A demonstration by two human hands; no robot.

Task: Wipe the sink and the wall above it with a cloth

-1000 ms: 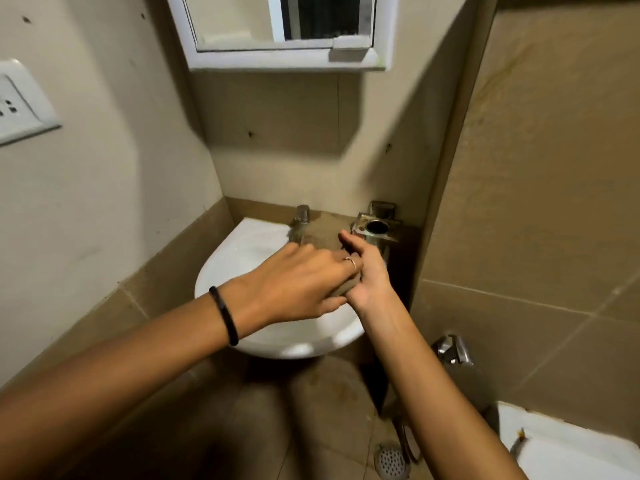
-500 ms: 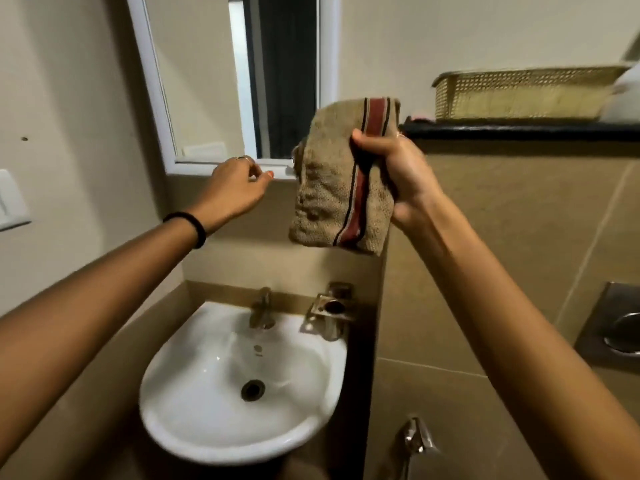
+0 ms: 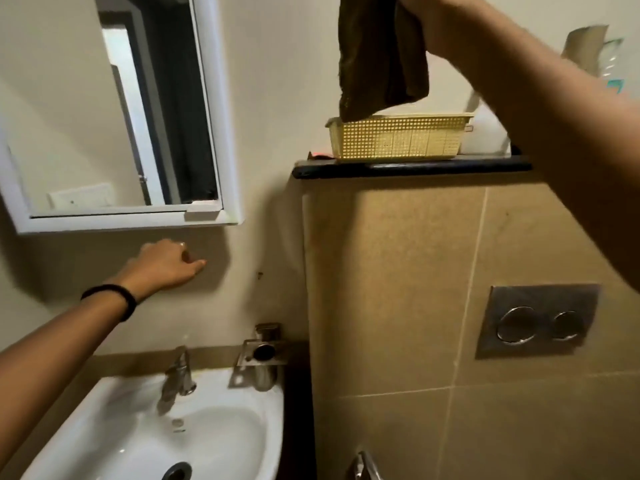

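Note:
A brown cloth [image 3: 381, 60] hangs from my right hand [image 3: 420, 10], which grips its top at the upper edge of the frame, above a yellow basket. The white sink [image 3: 86, 434] sits at the bottom left with a metal tap [image 3: 178, 375] at its back. The beige wall [image 3: 270, 98] rises above the sink. My left hand [image 3: 166, 263] is stretched out in front of this wall, just under the mirror, fingers loosely curled and holding nothing. Whether it touches the wall I cannot tell.
A white-framed mirror [image 3: 221, 133] hangs above the sink. A yellow basket [image 3: 394, 138] stands on a dark ledge [image 3: 408, 168] to the right. A metal soap holder [image 3: 261, 356] sits beside the tap. A flush plate [image 3: 538, 322] is set in the tiled wall.
My right hand has lifted the cloth higher and to the right, above the basket. My left hand has dropped from the mirror's lower frame to the wall below it. The view tilted upward.

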